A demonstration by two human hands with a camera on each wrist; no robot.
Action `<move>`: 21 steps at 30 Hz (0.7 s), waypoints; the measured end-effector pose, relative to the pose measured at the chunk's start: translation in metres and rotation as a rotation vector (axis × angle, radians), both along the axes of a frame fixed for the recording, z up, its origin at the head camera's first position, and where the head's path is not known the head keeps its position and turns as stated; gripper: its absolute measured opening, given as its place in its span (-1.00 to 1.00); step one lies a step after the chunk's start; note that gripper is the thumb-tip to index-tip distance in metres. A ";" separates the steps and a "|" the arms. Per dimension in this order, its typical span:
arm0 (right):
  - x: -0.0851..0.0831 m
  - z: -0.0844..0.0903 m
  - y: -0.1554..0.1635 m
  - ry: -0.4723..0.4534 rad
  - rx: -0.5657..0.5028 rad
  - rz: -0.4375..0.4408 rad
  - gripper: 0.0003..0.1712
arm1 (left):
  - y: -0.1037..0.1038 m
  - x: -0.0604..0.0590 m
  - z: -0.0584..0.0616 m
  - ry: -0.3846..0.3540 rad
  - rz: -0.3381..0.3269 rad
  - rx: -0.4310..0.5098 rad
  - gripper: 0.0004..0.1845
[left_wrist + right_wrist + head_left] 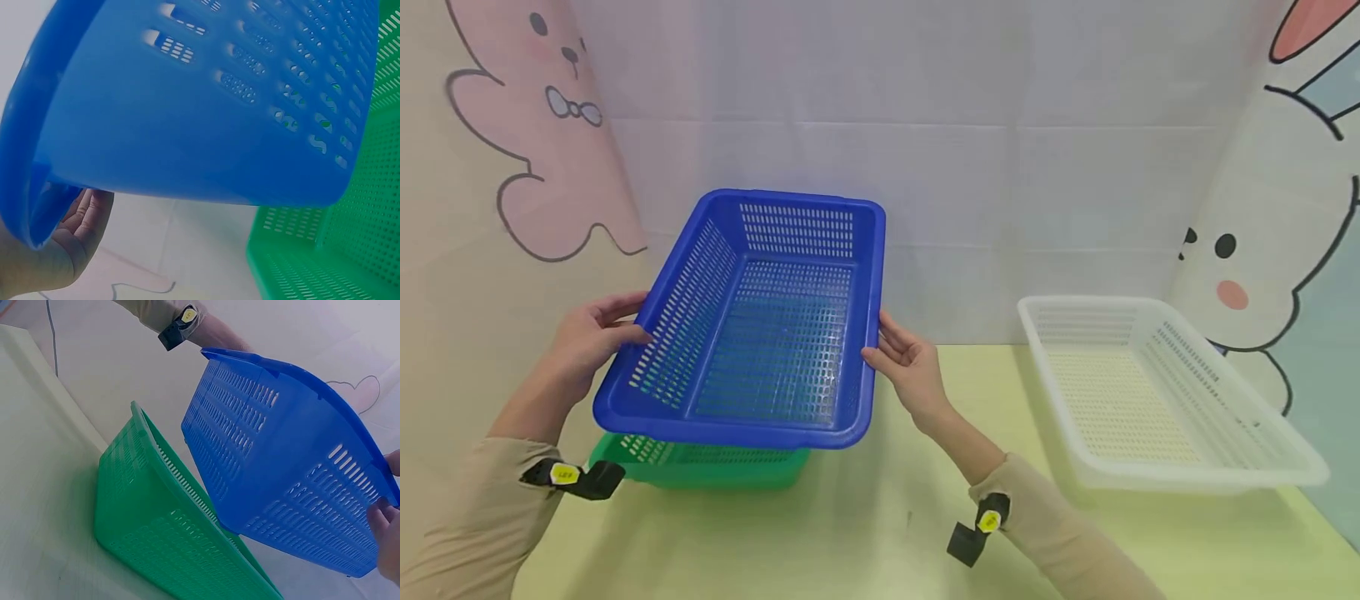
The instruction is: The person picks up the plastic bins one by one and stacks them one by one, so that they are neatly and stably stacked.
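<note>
And here the left hand (606,337) grips the left long rim of the blue perforated basket (775,329), while the right hand (913,367) pinches the opposite rim. The basket sits squarely between the two, its long axis running forward, its inside tipped toward the person. Now the key relation: the green perforated basket (722,468) lies directly beneath the blue one, below and between the hands, nearer the left. Whether the blue base touches the green rim, the views can't settle. The blue near rim hangs over the green opening, and the green front wall shows under it. Off to the right hand's right, well apart, stands the white perforated basket (1150,404), with a stretch of yellow-green tabletop (955,433) between. Ahead of both hands rises the pale sheet (955,208).
</note>
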State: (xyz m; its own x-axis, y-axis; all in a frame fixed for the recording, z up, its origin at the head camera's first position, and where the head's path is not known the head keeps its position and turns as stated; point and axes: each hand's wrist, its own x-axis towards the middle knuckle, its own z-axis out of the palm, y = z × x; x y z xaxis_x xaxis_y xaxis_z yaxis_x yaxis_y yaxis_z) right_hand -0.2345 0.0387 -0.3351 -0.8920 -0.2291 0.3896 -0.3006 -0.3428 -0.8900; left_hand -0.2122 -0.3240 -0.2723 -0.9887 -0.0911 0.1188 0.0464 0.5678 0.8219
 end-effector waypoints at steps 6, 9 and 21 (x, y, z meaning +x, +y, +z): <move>0.003 -0.001 -0.007 0.078 -0.015 0.035 -0.33 | -0.009 0.005 0.002 0.032 0.021 -0.029 -0.32; 0.004 -0.001 -0.013 0.117 -0.007 0.060 -0.31 | -0.016 0.008 0.003 0.042 0.026 -0.040 -0.31; 0.012 -0.004 -0.035 0.235 0.058 0.026 -0.29 | -0.037 0.016 0.001 0.062 0.068 -0.052 -0.31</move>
